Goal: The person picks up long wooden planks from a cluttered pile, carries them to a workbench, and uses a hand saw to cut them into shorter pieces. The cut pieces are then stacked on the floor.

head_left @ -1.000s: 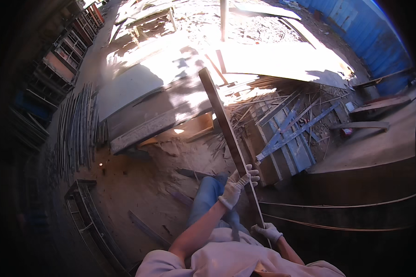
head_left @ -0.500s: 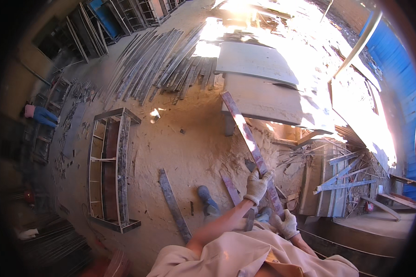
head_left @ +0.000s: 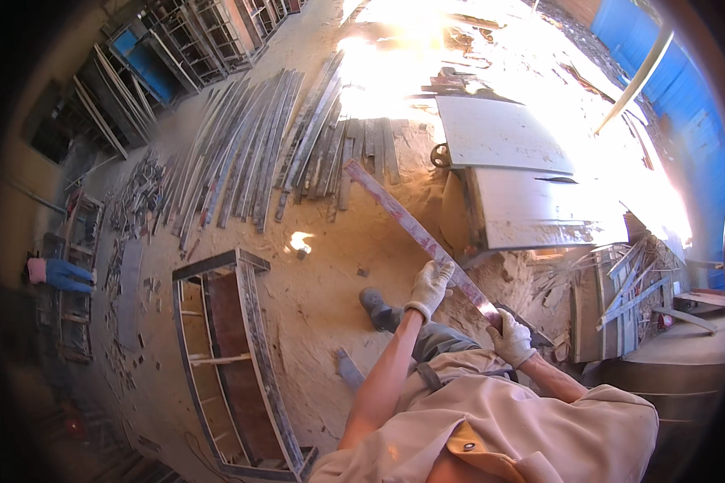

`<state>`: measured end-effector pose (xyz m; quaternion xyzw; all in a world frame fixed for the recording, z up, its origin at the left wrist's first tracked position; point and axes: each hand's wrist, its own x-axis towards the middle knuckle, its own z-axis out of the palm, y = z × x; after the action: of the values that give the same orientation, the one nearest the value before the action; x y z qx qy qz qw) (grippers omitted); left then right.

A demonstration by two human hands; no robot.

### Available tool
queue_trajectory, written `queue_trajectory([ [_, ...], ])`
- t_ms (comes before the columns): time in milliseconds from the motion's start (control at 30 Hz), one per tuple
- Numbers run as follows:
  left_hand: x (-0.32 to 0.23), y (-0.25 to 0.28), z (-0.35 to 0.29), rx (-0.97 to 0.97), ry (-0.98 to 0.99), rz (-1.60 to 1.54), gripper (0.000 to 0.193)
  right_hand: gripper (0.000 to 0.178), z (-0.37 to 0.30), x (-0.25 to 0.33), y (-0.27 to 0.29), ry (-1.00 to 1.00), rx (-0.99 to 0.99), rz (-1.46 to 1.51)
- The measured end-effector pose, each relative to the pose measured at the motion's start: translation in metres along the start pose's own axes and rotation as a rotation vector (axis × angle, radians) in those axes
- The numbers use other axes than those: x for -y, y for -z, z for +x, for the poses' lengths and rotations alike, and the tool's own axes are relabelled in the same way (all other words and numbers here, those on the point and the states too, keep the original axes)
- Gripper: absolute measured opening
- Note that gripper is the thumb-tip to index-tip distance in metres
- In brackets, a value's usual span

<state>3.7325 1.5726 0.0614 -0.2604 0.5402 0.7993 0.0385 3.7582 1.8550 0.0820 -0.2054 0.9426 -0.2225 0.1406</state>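
A long, narrow, reddish-brown wooden plank [head_left: 400, 215] slants across in front of me, its far end up and to the left. Around its middle, my left hand [head_left: 430, 290] in a pale work glove is closed on it. My right hand [head_left: 512, 338], gloved too, grips the near end. The plank is held off the ground, its far tip pointing at the pile of long wooden strips [head_left: 258, 145]. To the right of it stands a table saw-like bench with a pale top [head_left: 532, 211].
A rectangular wooden frame [head_left: 246, 362] lies on the sandy floor at left. Scrap wood [head_left: 632, 294] is heaped at right beside the bench. A short board [head_left: 349, 369] lies near my legs. Far left, a person [head_left: 64, 274] is beside more frames. A pale pole [head_left: 636, 76] rises at upper right.
I have turned and stepped leftward, so the bench sits farther right in view. Both hands still hold the plank, which now points more to the left, toward the strip pile.
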Motion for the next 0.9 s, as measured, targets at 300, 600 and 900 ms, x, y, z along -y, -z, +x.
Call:
queue_trajectory([
  [300, 0.019, 0.465, 0.069, -0.813, 0.198, -0.186, 0.021, 0.052, 0.296, 0.189, -0.094, -0.233, 0.061, 0.216],
  [600, -0.040, 0.647, 0.153, -0.611, 1.092, 0.348, 0.039, 0.046, 0.588, 0.319, -0.124, -0.377, -0.104, 0.230],
  [900, -0.351, 0.804, 0.608, -0.532, 0.342, 0.259, 0.022, 0.035, 0.787, 0.432, -0.162, -0.617, -0.133, 0.197],
])
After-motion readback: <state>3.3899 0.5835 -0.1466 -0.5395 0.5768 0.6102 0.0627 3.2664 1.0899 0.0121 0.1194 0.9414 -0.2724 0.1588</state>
